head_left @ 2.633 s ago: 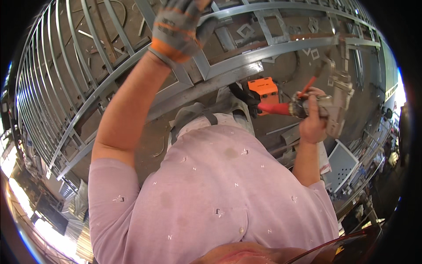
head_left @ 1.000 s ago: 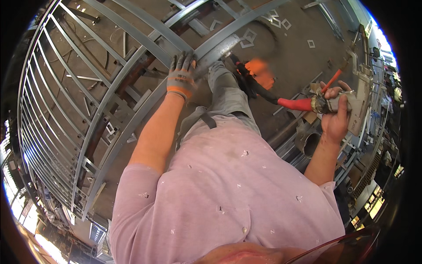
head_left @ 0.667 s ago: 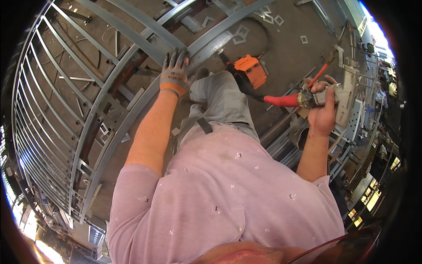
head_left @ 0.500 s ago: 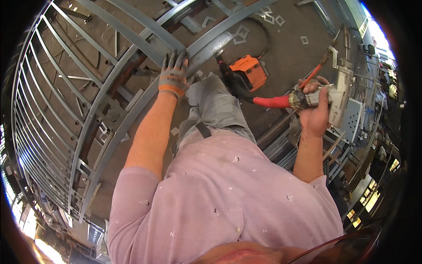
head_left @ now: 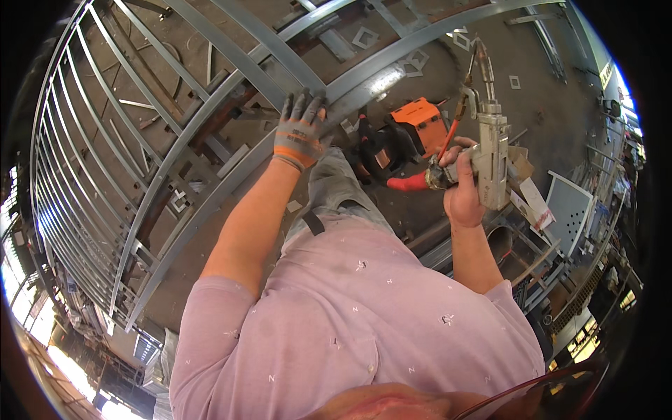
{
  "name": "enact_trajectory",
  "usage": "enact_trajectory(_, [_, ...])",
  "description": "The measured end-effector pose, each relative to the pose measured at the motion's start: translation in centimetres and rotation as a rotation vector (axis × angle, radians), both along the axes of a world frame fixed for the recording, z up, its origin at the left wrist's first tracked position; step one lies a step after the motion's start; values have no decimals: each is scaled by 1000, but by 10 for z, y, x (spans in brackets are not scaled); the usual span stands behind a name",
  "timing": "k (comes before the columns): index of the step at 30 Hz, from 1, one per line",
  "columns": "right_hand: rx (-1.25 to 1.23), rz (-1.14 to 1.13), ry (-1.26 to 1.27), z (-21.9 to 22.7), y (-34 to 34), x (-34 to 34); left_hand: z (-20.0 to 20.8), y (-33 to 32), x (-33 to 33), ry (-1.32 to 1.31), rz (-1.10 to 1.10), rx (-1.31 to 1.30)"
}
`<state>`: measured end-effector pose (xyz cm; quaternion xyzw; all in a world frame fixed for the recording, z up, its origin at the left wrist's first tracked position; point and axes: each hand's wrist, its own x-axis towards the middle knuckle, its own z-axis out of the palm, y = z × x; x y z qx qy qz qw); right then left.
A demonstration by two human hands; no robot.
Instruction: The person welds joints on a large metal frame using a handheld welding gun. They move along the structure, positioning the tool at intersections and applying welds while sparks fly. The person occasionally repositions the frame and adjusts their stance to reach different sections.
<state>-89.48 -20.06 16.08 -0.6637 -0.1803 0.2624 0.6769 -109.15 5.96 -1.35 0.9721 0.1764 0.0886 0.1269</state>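
Note:
My left hand (head_left: 301,138), in a grey and orange work glove, lies with outstretched fingers on a flat grey steel rail (head_left: 350,89). The rail belongs to a large curved steel frame (head_left: 171,159) with many parallel bars, spreading away to the left. In my bare right hand (head_left: 463,197) is a boxy metal welding gun (head_left: 493,150), held upright by its grip, its slender nozzle pointing away from me. A red-sleeved cable (head_left: 409,183) runs from the grip toward my legs. A thinner orange tube (head_left: 450,136) leads up to the nozzle.
An orange and black machine (head_left: 423,122) stands on the floor ahead of my legs. Several diamond-shaped metal pieces (head_left: 414,63) are scattered beyond the rail. To the right lie a perforated plate (head_left: 568,210), cardboard (head_left: 519,162) and assorted metal stock.
The welding gun has swung left and away from me, and its nozzle has turned more upright. My left hand stays on the rail while the whole view has shifted slightly.

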Motion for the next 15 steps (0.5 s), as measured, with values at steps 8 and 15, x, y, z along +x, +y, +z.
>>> enact_trajectory(8, [-70, 76, 48, -21, 29, -20, 17, 5, -5, 138, -73, 15])
enact_trajectory(15, [-100, -17, 34, -20, 48, -55, 75, -41, -7, 165, -271, -577])
